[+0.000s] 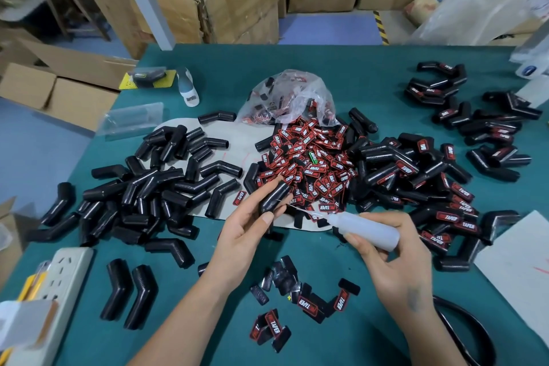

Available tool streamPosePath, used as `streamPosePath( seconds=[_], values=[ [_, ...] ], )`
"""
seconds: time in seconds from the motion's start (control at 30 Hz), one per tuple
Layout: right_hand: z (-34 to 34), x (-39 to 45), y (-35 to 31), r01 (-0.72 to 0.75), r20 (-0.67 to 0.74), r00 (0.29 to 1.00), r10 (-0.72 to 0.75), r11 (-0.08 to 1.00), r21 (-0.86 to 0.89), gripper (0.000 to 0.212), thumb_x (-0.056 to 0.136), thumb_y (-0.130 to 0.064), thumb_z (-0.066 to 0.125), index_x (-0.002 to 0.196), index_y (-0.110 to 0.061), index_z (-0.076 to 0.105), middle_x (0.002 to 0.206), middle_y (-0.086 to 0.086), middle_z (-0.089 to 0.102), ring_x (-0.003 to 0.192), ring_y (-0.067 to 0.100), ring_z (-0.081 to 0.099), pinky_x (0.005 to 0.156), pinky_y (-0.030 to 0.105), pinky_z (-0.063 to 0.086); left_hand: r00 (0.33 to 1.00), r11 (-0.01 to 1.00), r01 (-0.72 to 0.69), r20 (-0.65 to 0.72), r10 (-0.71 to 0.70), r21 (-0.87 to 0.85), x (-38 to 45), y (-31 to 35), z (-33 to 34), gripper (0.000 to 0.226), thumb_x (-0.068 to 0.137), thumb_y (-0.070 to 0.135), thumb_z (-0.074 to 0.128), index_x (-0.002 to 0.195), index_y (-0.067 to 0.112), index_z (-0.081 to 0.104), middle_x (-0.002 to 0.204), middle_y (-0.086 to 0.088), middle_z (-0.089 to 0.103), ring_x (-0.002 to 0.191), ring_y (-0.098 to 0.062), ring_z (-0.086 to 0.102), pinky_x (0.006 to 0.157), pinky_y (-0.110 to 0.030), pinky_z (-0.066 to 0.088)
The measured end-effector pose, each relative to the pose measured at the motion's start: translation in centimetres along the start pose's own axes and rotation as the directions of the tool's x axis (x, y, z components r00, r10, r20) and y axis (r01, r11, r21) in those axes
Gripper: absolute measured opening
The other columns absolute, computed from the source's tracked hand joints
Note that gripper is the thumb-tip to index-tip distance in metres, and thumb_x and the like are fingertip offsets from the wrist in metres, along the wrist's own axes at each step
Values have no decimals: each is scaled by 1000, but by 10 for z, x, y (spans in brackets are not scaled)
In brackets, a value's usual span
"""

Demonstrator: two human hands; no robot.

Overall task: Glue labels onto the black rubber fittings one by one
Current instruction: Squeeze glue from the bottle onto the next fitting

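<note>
The person is at the glue step. The left hand [252,217] holds one fitting [274,197] up off the surface [341,68], fingers and thumb wrapped round it, just near of the label pile [309,157]. The right hand [392,255] grips the glue bottle [367,229], its thin needle tip reaching left onto the fitting's side.

Doing this well probably comes down to a small dab, since a hard squeeze on a soft bottle likely floods the rubber and oozes past the label edge. Keeping the fitting's flat side turned up and steady should help the glue stay put. The thumb looks close to the tip, so it's worth keeping it clear of the wet spot. Bare fittings [154,187] sit left, labelled ones [445,187] right, so the finished one belongs on the right pile. Loose labels also lie near, between the arms.
</note>
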State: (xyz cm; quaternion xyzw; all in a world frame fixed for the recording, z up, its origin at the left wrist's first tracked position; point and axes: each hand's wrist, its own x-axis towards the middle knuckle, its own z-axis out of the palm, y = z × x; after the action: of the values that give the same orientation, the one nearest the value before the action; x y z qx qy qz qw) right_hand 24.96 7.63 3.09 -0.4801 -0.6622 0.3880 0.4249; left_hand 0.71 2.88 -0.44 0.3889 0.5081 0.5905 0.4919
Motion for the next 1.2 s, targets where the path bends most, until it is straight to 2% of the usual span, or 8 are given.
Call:
streamPosePath(
  seconds=[0.23,0.4,0.53,0.63,0.83,0.97,1.13,1.2],
  values=[
    [0,-1,5,-11,-6,1000,10,998,-68,32,83,-41,78,106,-56,62,102,-21,72,76,13,63,58,23,46,1000,1000,-8,23,8,10,0,0,1,50,107,1,49,157,8,46,159,-16,50,146,-37,49,121,-43,39],
    [-1,-1,5,0,-10,1000,-1,996,-87,34,86,-43,83,107,-58,61,104,-23,72,81,15,66,62,30,50,1000,1000,4,21,-4,-1,0,1,1,50,108,5,53,157,10,47,160,-16,48,146,-37,49,122,-45,37],
    [-2,-2,5,14,-22,1000,-16,998,-64,27,87,-50,79,107,-55,62,104,-20,72,81,15,66,64,24,50,1000,1000,-3,18,3,0,-1,3,2,51,106,12,57,156,12,48,159,-14,50,145,-36,50,122,-44,38],
    [-2,-2,6,23,-21,999,-25,996,-86,32,86,-40,78,107,-55,61,104,-21,71,83,13,67,67,18,49,1000,1000,-8,24,8,5,-1,2,2,51,107,9,56,157,12,48,159,-13,50,145,-36,50,122,-45,38],
    [-3,-2,9,28,-39,999,-32,996,-87,27,91,-45,79,109,-55,62,106,-19,71,83,16,69,67,28,52,999,1000,-16,43,16,8,-1,1,0,51,107,5,55,157,13,47,159,-13,50,146,-36,49,121,-41,39],
    [-3,-2,6,52,-40,998,-56,994,-96,27,88,-47,75,108,-56,61,106,-22,70,85,12,68,69,17,50,999,1000,-16,45,16,7,-1,2,1,52,107,9,58,157,14,48,158,-13,51,145,-35,50,120,-39,40],
    [-3,-2,8,57,-53,997,-62,994,-90,29,91,-42,78,110,-56,61,106,-20,71,84,15,69,68,26,52,998,999,-34,49,33,14,0,2,0,52,106,12,59,157,15,48,161,-12,48,146,-35,49,120,-39,40],
    [-4,-2,8,63,-48,997,-67,994,-87,30,91,-39,79,109,-56,62,106,-20,71,84,15,69,68,24,52,998,999,-39,47,38,21,0,0,0,52,106,10,58,157,14,48,161,-13,47,146,-36,49,120,-40,40]
  ],
)
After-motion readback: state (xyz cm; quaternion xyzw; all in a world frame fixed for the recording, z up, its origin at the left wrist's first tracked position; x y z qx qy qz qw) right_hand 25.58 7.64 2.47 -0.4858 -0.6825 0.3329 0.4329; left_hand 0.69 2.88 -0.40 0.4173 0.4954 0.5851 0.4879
